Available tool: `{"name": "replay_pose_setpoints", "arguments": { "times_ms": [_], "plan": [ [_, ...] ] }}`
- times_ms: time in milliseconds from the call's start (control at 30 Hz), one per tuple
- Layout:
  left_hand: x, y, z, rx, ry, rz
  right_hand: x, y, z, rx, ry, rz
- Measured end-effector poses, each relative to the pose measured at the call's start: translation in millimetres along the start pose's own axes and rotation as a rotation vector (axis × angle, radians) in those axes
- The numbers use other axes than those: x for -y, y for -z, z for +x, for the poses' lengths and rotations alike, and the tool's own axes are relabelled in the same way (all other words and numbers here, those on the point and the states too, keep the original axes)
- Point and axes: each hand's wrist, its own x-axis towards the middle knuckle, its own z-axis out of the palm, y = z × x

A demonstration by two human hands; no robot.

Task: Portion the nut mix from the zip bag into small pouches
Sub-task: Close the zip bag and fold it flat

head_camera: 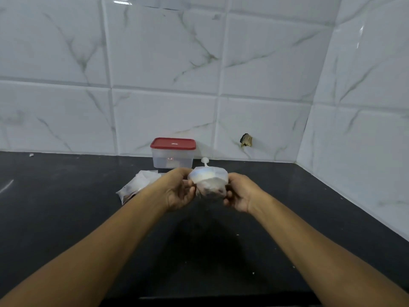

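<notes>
Over the black stone countertop [66,207], roughly in the middle, the person is holding a small clear plastic pouch [210,185] up in the air between both hands. The left hand [180,189] pinches the pouch's left edge and the right hand [240,192] pinches the right edge. Both sets of fingers are curled in and clamped on the plastic, so the top of the pouch looks stretched between them. You can see some dark brownish nut mix sitting in the bottom of the pouch, though it's a bit blurry.

Just behind the left hand, a bigger crumpled clear zip bag [137,185] lies flat on the counter with dark stuff showing at its near end. Further back, right up against the white marble-look tiled wall [166,52], there's a clear rectangular plastic container with a red lid [172,155], lid on. A little white plastic handle thing [205,161] pokes up just behind the pouch, beside the container. Can't really tell what it belongs to. Off to the right, low on the wall, there's a small dark chipped hole in the tile [246,140].
</notes>
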Motion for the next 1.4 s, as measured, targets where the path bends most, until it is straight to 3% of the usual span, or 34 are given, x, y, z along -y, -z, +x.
{"name": "replay_pose_setpoints", "arguments": {
  "times_ms": [167,367,467,600,733,867,933,1067,1200,1300,1400],
  "plan": [
    [0.6,-2.5,3.8,-0.106,-0.077,0.03,7.2,-6.4,-0.5,0.001,0.033,-0.01],
    [4.1,-7.1,5.7,-0.104,-0.134,0.013,2.2,-12.0,-1.8,0.045,0.103,-0.107],
    [6.7,-11.2,2.3,-0.068,-0.172,0.056,3.0,-3.8,2.1,-0.016,0.182,-0.167],
    [9.1,-9.3,4.9,-0.068,-0.211,0.03,-6.9,-5.2,1.3,0.11,0.227,-0.293],
    [20.6,-8.3,6.7,-0.054,-0.201,0.113,-9.6,3.6,8.1,0.006,0.34,-0.325],
    [32.2,8.4,4.7,-0.058,-0.249,0.321,-22.1,7.0,-0.9,0.179,0.245,-0.543],
    [36.2,21.6,0.2,-0.023,-0.206,0.43,-27.6,15.0,-0.6,0.172,0.186,-0.594],
    [35.0,39.8,-10.4,0.051,-0.146,0.569,-34.9,34.0,3.1,0.147,0.098,-0.524],
    [33.7,46.1,-22.5,0.209,-0.118,0.668,-32.7,37.9,-6.9,0.284,0.054,-0.53],
    [35.3,42.3,-28.2,0.305,-0.116,0.651,-32.9,33.7,-15.1,0.368,0.055,-0.487],
    [32.6,34.6,-28.4,0.266,-0.11,0.478,-28.1,27.0,-13.5,0.305,0.122,-0.394]
  ]
}}
